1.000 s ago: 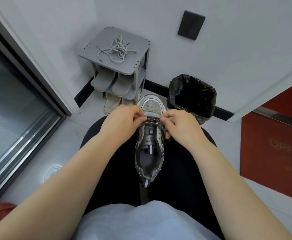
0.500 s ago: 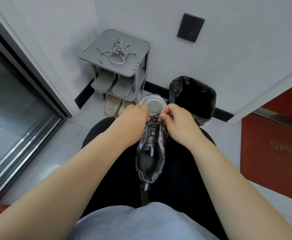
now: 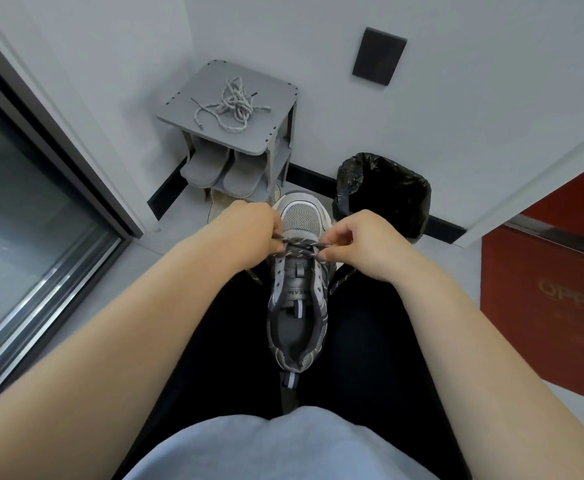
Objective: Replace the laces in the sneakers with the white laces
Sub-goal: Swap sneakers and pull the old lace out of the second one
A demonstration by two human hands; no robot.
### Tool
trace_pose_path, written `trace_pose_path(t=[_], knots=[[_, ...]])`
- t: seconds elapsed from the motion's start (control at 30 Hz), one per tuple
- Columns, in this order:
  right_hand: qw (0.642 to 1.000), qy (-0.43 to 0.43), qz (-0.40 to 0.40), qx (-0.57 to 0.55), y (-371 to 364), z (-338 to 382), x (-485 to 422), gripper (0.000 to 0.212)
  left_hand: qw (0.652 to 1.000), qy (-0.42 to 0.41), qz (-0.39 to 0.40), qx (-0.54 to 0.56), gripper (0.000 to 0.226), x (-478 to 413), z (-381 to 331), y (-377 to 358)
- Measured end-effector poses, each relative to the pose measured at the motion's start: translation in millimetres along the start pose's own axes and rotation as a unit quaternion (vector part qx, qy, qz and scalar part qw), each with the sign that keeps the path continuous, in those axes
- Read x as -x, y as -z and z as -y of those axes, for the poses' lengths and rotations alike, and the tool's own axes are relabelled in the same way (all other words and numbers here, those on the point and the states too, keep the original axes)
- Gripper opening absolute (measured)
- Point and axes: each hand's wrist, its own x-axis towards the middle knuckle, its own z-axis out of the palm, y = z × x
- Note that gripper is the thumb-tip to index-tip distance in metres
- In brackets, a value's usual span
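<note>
Grey sneaker (image 3: 297, 306) lying heel-toward-body on the person's lap (image 3: 370, 341) | left hand (image 3: 245, 230) and right hand (image 3: 363, 244) each pinch the dark lace (image 3: 297, 244) at the toe end, one either side | white laces (image 3: 230, 103) bundled on the shoe rack (image 3: 273, 109), well apart | risk: uneven pull may snag an aglet in an eyelet or tip the unsupported sneaker.

The grey and silver sneaker (image 3: 297, 306) on the lap has small pale letters on its dark tongue. They look like "EAM". A strap hides some of the letters. The big red panel (image 3: 543, 306) on the right has faint letters starting "opp", and the picture edge cuts off the others.
</note>
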Motion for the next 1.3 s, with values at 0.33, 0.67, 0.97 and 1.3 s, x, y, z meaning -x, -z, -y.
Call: trace_pose_path(t=[0.33, 0.67, 0.97, 1.3], knots=[[0.994, 0.009, -0.07, 0.079, 10, -3, 1, 0.009, 0.991, -0.004, 0.028, 0.133, 0.01, 7, 33, 11], [0.994, -0.003, -0.095, -0.053, 14, -23, 5, 0.013, 0.951, 0.035, -0.168, 0.257, 0.018, 0, 40, -5], [0.997, -0.056, -0.052, -0.024, -10, -21, -1, 0.033, 0.98, 0.036, -0.067, 0.186, 0.025, 2, 44, -17], [0.975, -0.016, -0.045, -0.217, 2, -18, 9, 0.03, 0.938, 0.058, -0.092, 0.329, 0.007, 10, 43, -14]])
